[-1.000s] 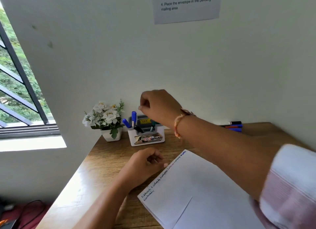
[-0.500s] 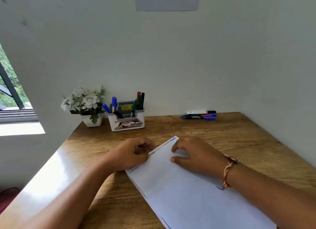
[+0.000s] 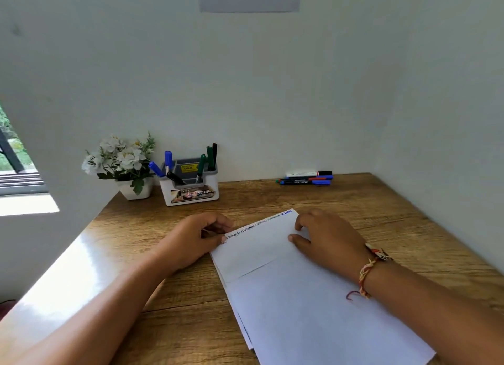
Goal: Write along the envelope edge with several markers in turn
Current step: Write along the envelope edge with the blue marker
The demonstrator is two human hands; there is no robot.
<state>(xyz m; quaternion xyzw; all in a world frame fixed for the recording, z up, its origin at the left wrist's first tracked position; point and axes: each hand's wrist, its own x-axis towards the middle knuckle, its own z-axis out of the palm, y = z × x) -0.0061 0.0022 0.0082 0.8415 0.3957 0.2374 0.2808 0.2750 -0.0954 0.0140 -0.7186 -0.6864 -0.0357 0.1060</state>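
White envelope (image 3: 286, 296): one, flat on the wooden surface (image 3: 395, 217) under both grips. A line of handwriting runs along its far edge, between the two grips. Edges of further sheets show beneath its left side.
Left grip (image 3: 196, 239): fingers curled in, thumb tip on the envelope's far left corner. I cannot tell whether it holds anything.
Right grip (image 3: 327, 236): fingers loosely bent and spread, resting on the envelope's far right corner, holding nothing.
Marker holder (image 3: 191, 194): one, beyond the left grip, by the wall. Six markers (image 3: 168, 157) stand in it: two blue-capped, two green, two dark.
Loose markers (image 3: 305, 178): three, side by side beyond the right grip, against the wall.
Flower pot (image 3: 136, 190): one, just left of the holder.
Bracelet (image 3: 366, 273): one, on the right wrist.
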